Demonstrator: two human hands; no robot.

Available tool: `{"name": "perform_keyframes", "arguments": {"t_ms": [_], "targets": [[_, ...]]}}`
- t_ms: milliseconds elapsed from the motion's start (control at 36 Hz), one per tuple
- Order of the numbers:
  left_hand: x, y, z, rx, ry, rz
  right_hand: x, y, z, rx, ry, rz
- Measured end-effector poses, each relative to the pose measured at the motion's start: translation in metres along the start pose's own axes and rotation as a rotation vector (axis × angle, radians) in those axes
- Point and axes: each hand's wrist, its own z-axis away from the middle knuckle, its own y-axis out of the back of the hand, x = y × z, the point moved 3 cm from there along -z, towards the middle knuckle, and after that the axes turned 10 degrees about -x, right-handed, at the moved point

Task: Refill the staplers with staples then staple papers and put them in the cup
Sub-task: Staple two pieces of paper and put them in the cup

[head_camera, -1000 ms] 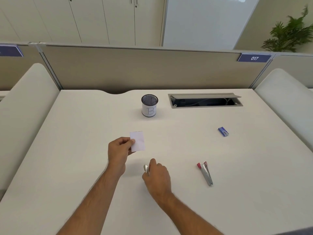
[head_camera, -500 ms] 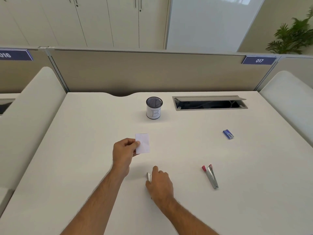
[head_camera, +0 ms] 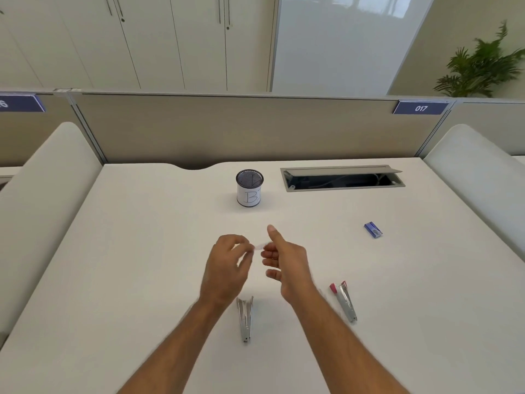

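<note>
Since half a second ago your right hand has left the stapler, which now lies on the desk near you, and has risen to meet your left hand. Your left fingers pinch the small paper, seen edge-on and blurred. Your right fingers are loosely spread with the thumb up, gripping nothing that I can make out. Take the slip firmly in one hand, keep it flat, and carry it straight to the cup, which stands upright on the far side. Drop it through the open top. Nothing blocks that path. A second stapler lies to the near right, and a blue staple box lies farther right, well apart.
</note>
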Motion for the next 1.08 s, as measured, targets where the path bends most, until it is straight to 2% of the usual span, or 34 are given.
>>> {"name": "perform_keyframes", "arguments": {"t_ms": [83, 250, 306, 389, 500, 583, 722, 917, 1083], "targets": [[0.007, -0.009, -0.001, 0.012, -0.116, -0.077, -0.006, 0.008, -0.001, -0.071, -0.026, -0.034], [0.023, -0.013, -0.006, -0.016, -0.257, -0.153, -0.003, 0.028, -0.002, -0.082, 0.079, -0.076], [0.029, -0.011, -0.01, -0.067, -0.194, -0.075, -0.005, 0.034, -0.002, -0.108, 0.123, -0.079], [0.034, -0.006, -0.016, -0.136, 0.063, 0.229, -0.011, 0.042, -0.002, -0.132, 0.189, -0.089], [0.043, -0.001, -0.029, -0.114, 0.34, 0.669, -0.023, 0.049, 0.0, -0.161, 0.249, -0.123], [0.046, 0.001, -0.034, -0.114, 0.457, 0.837, -0.035, 0.051, 0.005, -0.188, 0.292, -0.138], [0.057, 0.0, -0.035, -0.021, 0.457, 1.012, -0.049, 0.055, 0.012, -0.253, 0.353, -0.162], [0.063, -0.008, -0.037, 0.013, 0.436, 1.007, -0.059, 0.054, 0.015, -0.281, 0.377, -0.105], [0.061, -0.014, -0.043, 0.005, 0.448, 1.012, -0.063, 0.055, 0.008, -0.226, 0.409, -0.111]]}}
